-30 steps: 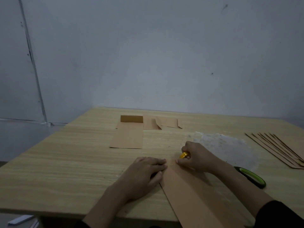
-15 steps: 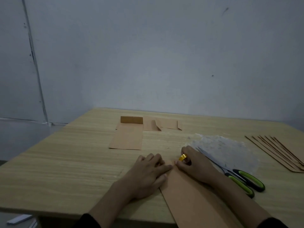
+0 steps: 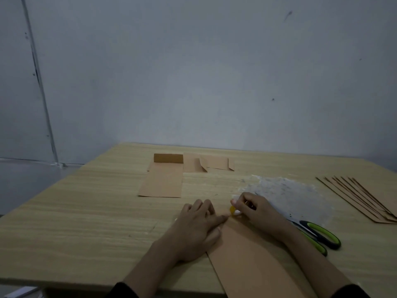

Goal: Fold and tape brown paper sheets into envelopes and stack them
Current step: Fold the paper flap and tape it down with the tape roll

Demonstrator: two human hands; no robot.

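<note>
A long folded brown paper sheet [image 3: 251,261] lies at the near edge of the wooden table [image 3: 86,222], running toward me. My left hand [image 3: 197,229] lies flat with straight fingers pressing the sheet's far left corner. My right hand [image 3: 255,209] curls round a small yellow tape roll [image 3: 233,210] at the sheet's far end, beside the left fingertips. A finished brown envelope [image 3: 163,179] with a raised flap lies farther back, with other folded brown pieces [image 3: 206,163] behind it to the right.
Green-handled scissors [image 3: 318,235] lie just right of my right forearm. A crinkled clear plastic sheet [image 3: 294,194] is spread behind them. A fanned pile of brown paper sheets [image 3: 361,196] sits at the right edge. A grey wall stands behind the table.
My right hand with the yellow tape roll shifted a little back and left at the sheet's end. The scissors came into full view beside my forearm. My left hand stayed pressing the paper.
</note>
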